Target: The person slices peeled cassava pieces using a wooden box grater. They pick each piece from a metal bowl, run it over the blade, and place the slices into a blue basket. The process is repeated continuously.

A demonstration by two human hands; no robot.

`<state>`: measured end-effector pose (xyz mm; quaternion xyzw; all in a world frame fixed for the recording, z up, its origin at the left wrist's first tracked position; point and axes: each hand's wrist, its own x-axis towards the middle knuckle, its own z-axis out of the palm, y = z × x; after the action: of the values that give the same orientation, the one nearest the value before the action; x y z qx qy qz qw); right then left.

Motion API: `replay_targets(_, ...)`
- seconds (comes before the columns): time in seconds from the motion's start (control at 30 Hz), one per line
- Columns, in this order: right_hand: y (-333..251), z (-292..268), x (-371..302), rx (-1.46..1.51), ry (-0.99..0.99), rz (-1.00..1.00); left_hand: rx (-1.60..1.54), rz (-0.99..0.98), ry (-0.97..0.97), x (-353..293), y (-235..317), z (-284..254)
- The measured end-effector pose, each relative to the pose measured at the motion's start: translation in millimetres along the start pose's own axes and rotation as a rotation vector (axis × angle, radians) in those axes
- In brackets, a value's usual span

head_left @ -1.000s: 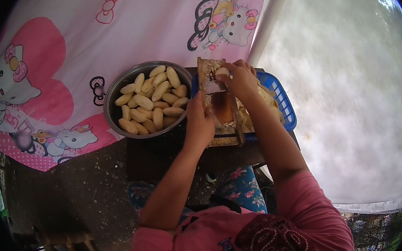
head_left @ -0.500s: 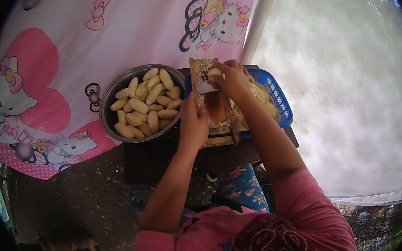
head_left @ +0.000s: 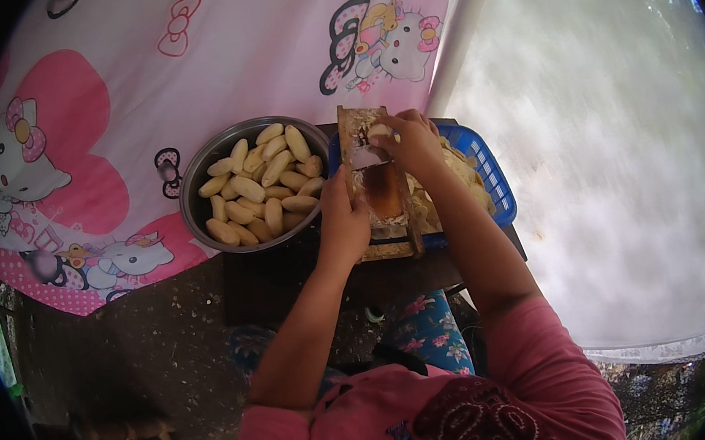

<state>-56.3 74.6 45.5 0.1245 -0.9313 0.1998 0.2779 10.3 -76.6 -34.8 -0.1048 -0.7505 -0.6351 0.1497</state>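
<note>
Head view: left hand (head_left: 342, 219) grips the wooden slicer (head_left: 381, 187); right hand (head_left: 409, 141) apparently presses a banana piece (head_left: 378, 132) onto it.

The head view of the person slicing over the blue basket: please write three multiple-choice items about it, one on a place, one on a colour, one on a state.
1. Where is the metal bowl of peeled pale pieces?
A. To the left of the wooden slicer board
B. Inside the basket
C. On the person's lap

2. What colour is the basket under the wooden slicer board?
A. Green
B. Blue
C. Red

3. What is the left hand doing?
A. Hanging free in the air
B. Reaching into the bowl
C. Resting against the left edge of the board

Answers:
1 A: the bowl sits beside the board on its left, on the dark table.
2 B: blue mesh rim shows to the right of the board.
3 C: the left hand lies against the board while the right hand presses a pale piece near its top.
</note>
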Motion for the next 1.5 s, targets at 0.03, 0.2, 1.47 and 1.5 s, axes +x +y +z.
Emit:
replay_targets(0.03, -2.9, -3.9, -3.9, -0.028, -0.053, 0.005, 0.002, 0.024, 0.006, -0.1, 0.5, -0.1)
replay_targets(0.2, -16.9, -32.4, -67.1, -0.141, -0.207, -0.009, 0.103, 0.089, 0.069, -0.9, -6.6, 3.4)
replay_targets(1.47, 93.3, -100.4, -114.9, -0.096, 0.069, 0.218, 0.023, -0.019, -0.256, 17.5, 37.4, 131.2)
replay_targets(1.5, 99.4, -97.9, -108.5, -0.139, 0.033, 0.244, 0.024, -0.045, -0.278, 17.7, 37.3, 130.0)
